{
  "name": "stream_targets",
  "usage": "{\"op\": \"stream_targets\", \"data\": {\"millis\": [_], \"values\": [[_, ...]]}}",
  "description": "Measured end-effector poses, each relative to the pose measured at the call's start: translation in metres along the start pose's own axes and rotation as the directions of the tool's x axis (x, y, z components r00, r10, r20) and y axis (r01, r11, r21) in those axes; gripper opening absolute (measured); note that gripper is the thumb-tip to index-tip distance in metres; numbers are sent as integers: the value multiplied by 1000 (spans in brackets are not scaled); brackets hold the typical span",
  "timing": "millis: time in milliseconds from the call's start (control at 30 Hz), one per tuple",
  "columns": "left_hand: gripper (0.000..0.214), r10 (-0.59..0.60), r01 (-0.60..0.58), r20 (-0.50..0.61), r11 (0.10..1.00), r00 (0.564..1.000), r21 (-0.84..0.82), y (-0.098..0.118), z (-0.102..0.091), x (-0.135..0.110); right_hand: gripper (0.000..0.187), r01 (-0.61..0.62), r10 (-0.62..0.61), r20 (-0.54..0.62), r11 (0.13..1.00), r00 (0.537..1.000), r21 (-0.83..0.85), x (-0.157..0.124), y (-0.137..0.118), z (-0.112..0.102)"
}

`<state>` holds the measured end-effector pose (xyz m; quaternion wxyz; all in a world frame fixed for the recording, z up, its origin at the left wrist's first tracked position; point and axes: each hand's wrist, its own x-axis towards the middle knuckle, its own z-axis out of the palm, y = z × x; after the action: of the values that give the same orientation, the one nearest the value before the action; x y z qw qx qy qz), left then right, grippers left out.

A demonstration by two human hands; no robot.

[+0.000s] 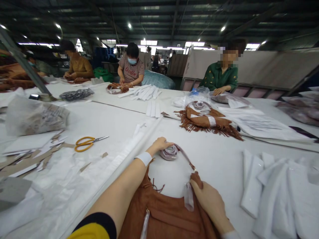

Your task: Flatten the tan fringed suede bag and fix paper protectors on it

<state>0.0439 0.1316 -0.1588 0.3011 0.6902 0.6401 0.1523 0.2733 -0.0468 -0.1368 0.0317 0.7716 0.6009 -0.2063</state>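
- The roof (174, 16) is dark, with thin lines running across it and heavier beams slanting in on both sides.
- Small round lamps, one near the middle (129, 25) and one farther right (223, 29), shine white against it.
- A long strip light (38, 44) glows low at the back, beyond the worktop's far left corner.
- Bright windows, one behind the middle of the far edge (149, 42) and one toward the right (252, 47), stand out in the dim background.
- The worktop (119, 122) is broad and white, a dark seam crossing it.
- A metal post (25, 61) slants down to its left part.
- A grey partition (271, 66) stands beyond the far right edge, with pinkish panels (241, 92) framed below.
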Motion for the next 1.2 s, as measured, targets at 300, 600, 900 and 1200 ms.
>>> {"op": "stream_targets", "data": {"millis": [300,600,900,1200], "values": [[61,-131,131,-68,991,989,2,-45,-46,-91,64,2,-1,-18,999,1000,44,-2,6,4],[24,-172,168,-9,971,985,-173,-31,-49,-143,66,75,-44,-107,948,993,310,-16,19,-5],[37,119,-300,-311,708,943,-639,20,-132,-285,61,352,-4,-497,712,868,608,-142,34,-80],[45,9,-558,-619,443,786,-702,67,-168,-385,55,514,-59,-662,681,747,521,-240,15,-108]]}}
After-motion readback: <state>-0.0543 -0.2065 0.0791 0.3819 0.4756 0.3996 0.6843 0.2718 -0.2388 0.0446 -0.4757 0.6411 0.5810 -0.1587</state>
